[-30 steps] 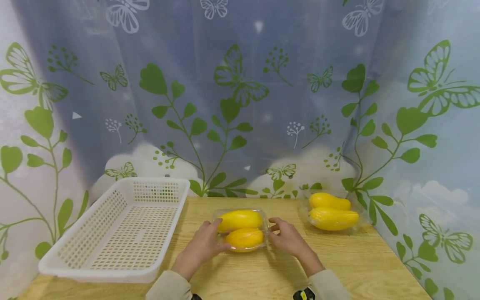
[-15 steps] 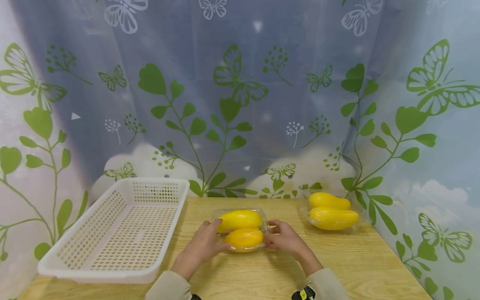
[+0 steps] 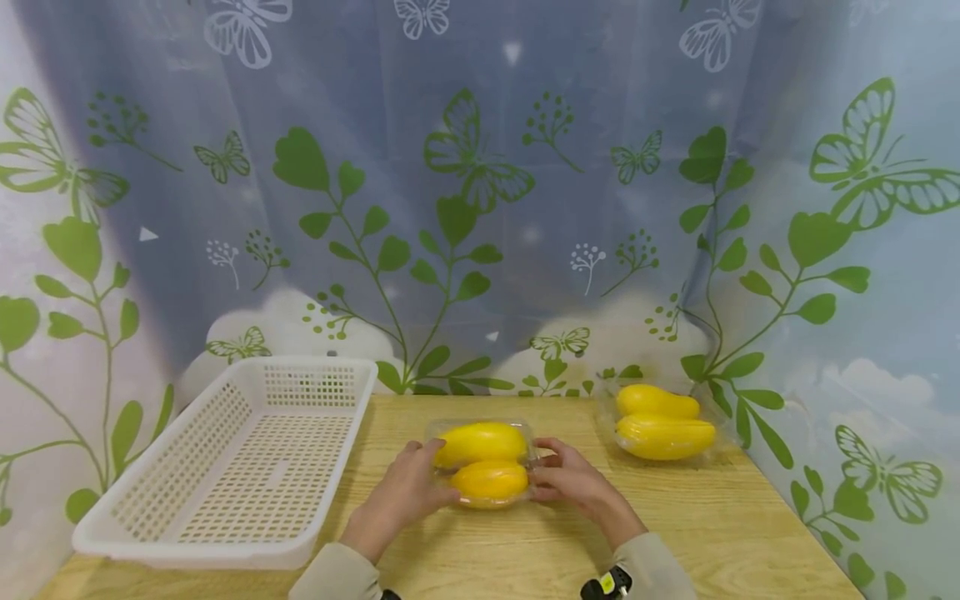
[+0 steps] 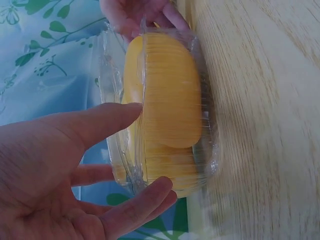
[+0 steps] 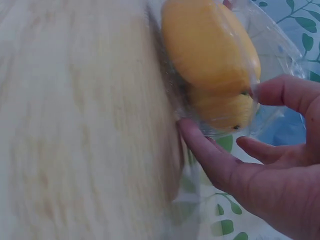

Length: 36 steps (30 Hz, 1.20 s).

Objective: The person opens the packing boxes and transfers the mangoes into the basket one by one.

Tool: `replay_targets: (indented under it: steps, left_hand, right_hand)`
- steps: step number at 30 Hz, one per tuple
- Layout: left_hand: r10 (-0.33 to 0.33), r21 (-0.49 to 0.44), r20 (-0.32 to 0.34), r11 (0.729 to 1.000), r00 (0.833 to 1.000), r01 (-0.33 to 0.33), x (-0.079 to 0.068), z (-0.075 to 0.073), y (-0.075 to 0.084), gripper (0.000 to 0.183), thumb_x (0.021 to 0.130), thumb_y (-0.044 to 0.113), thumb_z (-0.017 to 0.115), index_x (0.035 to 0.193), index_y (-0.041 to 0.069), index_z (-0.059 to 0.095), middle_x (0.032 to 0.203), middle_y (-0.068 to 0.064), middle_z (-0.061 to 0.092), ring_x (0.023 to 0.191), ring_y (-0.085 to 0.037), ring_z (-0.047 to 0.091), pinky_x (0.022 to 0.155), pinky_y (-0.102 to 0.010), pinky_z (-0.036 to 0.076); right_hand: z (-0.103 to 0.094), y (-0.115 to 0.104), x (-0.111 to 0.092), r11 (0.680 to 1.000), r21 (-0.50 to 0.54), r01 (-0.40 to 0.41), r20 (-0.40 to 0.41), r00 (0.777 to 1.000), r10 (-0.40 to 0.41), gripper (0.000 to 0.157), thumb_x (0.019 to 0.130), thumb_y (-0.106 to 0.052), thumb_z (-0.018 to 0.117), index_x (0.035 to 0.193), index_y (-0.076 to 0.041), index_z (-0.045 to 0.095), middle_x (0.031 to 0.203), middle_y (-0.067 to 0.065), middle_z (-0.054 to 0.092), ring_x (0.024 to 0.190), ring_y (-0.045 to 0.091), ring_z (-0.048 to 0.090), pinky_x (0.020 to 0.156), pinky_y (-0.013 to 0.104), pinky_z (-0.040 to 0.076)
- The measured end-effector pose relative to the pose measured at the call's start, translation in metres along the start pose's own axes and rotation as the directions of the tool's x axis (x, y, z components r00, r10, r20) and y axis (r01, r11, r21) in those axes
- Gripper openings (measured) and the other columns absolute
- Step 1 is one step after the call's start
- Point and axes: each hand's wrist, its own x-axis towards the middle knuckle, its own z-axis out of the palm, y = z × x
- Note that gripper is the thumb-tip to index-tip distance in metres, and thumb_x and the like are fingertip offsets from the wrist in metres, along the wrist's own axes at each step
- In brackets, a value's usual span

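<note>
Each grip loosely spread, left hand (image 3: 405, 492) and right hand (image 3: 576, 481) touch the clear box (image 4: 206, 137) at its ends, seemingly steadying it; lifting needs firmer pressure.

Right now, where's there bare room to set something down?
Bare wood lies right of the right sleeve, in front of the far-right fruit pack, and, behind the left hand, between the white basket and middle fruit pack. The basket is empty too. It's crowded between the left hand and right hand.
</note>
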Motion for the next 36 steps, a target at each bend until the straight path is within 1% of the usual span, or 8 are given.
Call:
replay_targets:
  steps: [3, 7, 12, 17, 24, 29, 36]
  left_hand:
    - [0.01, -0.001, 0.0, 1.0, 1.0, -0.01, -0.0008, -0.0003, 0.0012, 0.079, 0.079, 0.026, 0.089, 0.144, 0.0, 0.053, 0.142, -0.034, 0.052, 0.125, -0.048, 0.059, 0.102, -0.061, 0.053]
    - [0.039, 0.003, -0.004, 0.999, 0.999, -0.039, -0.0016, -0.0009, 0.0032, 0.078, 0.077, 0.025, 0.09, 0.141, -0.002, 0.055, 0.136, -0.031, 0.055, 0.12, -0.046, 0.061, 0.1, -0.058, 0.055]
    - [0.056, 0.018, -0.004, 0.998, 0.998, -0.056, -0.0025, -0.0014, 0.0047, 0.075, 0.077, 0.024, 0.09, 0.139, -0.003, 0.056, 0.127, -0.025, 0.059, 0.111, -0.037, 0.063, 0.095, -0.053, 0.058]
    - [0.056, 0.016, 0.005, 0.998, 0.998, -0.056, -0.002, -0.0023, 0.0068, 0.073, 0.078, 0.022, 0.089, 0.139, -0.003, 0.057, 0.123, -0.022, 0.06, 0.105, -0.032, 0.061, 0.091, -0.052, 0.057]
    - [0.059, 0.035, -0.005, 0.998, 0.998, -0.059, -0.0008, -0.0013, 0.0082, 0.071, 0.075, 0.02, 0.089, 0.137, -0.002, 0.059, 0.123, -0.023, 0.062, 0.105, -0.034, 0.062, 0.092, -0.052, 0.057]
    - [0.074, 0.05, -0.019, 0.996, 0.997, -0.073, 0.0003, -0.0006, 0.0078, 0.07, 0.073, 0.018, 0.089, 0.134, -0.004, 0.061, 0.122, -0.024, 0.064, 0.104, -0.034, 0.064, 0.092, -0.051, 0.058]
    - [0.082, 0.037, -0.023, 0.996, 0.996, -0.081, 0.0012, -0.0001, 0.0057, 0.069, 0.072, 0.016, 0.086, 0.133, -0.005, 0.061, 0.129, -0.029, 0.065, 0.115, -0.044, 0.065, 0.097, -0.056, 0.057]
  right_hand:
    - [-0.0037, -0.0029, -0.0028, 1.0, 0.011, -0.02, 0.046, 0.999, 0.019, 0.076, 0.095, -0.004, 0.064, 0.158, 0.003, 0.022, 0.136, 0.03, 0.047, 0.095, 0.019, 0.067, 0.087, 0.039, 0.063]
    - [-0.0071, -0.0057, -0.0059, 0.999, 0.029, -0.045, 0.095, 0.995, 0.042, 0.079, 0.095, -0.005, 0.065, 0.158, 0.003, 0.019, 0.137, 0.03, 0.044, 0.093, 0.02, 0.065, 0.088, 0.041, 0.063]
    - [-0.0089, -0.0081, -0.0069, 0.998, 0.037, -0.058, 0.115, 0.992, 0.053, 0.077, 0.096, -0.004, 0.065, 0.157, 0.004, 0.019, 0.136, 0.029, 0.045, 0.094, 0.021, 0.065, 0.088, 0.044, 0.063]
    - [-0.0093, -0.0091, -0.0066, 0.997, 0.04, -0.066, 0.118, 0.991, 0.061, 0.071, 0.096, -0.002, 0.065, 0.153, 0.004, 0.023, 0.133, 0.027, 0.048, 0.096, 0.023, 0.066, 0.088, 0.045, 0.063]
    - [-0.0075, -0.0088, -0.0082, 0.999, 0.006, -0.047, 0.095, 0.994, 0.046, 0.068, 0.094, 0.0, 0.065, 0.149, 0.006, 0.027, 0.124, 0.023, 0.051, 0.09, 0.022, 0.066, 0.086, 0.045, 0.064]
    - [-0.0069, -0.0095, -0.0089, 0.999, -0.01, -0.042, 0.083, 0.996, 0.043, 0.066, 0.093, 0.0, 0.066, 0.148, 0.006, 0.029, 0.12, 0.022, 0.052, 0.087, 0.022, 0.065, 0.084, 0.043, 0.064]
    - [-0.0056, -0.0106, -0.0087, 0.999, -0.007, -0.046, 0.084, 0.995, 0.047, 0.067, 0.091, 0.001, 0.066, 0.146, 0.006, 0.029, 0.121, 0.022, 0.05, 0.087, 0.023, 0.064, 0.083, 0.043, 0.064]
